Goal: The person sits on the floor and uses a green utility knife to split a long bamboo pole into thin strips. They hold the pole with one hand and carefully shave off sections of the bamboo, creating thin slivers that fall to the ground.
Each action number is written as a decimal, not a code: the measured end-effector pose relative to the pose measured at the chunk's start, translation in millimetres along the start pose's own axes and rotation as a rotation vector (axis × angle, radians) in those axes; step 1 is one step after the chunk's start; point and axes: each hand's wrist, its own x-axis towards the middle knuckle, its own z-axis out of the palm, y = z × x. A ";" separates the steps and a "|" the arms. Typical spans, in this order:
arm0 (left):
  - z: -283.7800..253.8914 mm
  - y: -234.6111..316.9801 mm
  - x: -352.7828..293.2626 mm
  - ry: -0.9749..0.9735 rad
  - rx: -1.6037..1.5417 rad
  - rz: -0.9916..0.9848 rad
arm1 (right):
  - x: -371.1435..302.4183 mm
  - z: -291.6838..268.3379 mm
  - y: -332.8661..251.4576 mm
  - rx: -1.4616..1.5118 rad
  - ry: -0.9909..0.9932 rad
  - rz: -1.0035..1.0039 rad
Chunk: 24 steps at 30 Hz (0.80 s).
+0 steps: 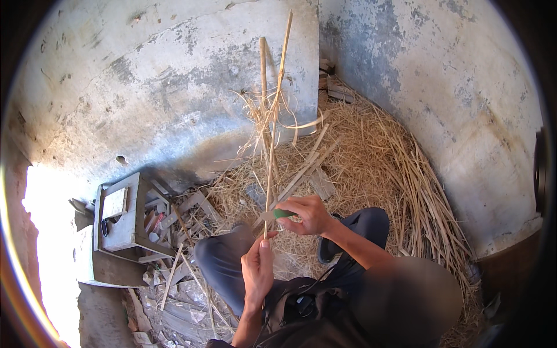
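My left hand [257, 269] grips the lower end of a long, thin bamboo strip [274, 130], thumb pressed along it. The strip rises away from me, leaning slightly right, its far end against the peeling wall. Closed around the green handle of a knife [284, 213] is my right hand [308, 214], just above and to the right of the left one. The knife's short blade lies across the strip. Curled shavings [259, 119] cluster around the strip's upper half, beside an upright pole [263, 69] that stands against the wall.
Straw-like shavings [360, 139] cover the floor ahead, with a long bundle of strips [432, 203] along the right wall. A worn wooden stool [125, 209] stands at the left near a bright opening. Loose sticks and scraps [174, 284] lie beside my left leg.
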 end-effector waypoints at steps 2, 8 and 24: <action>-0.9 2.7 0.6 0.007 0.047 0.005 | 0.3 -0.1 0.2 -0.016 -0.003 0.005; -3.7 -0.5 -0.5 -0.009 0.034 -0.033 | 0.1 -0.9 0.0 -0.042 -0.025 0.036; -13.3 -8.2 -21.6 -0.035 0.170 -0.047 | 0.2 2.8 51.7 -0.072 0.171 0.096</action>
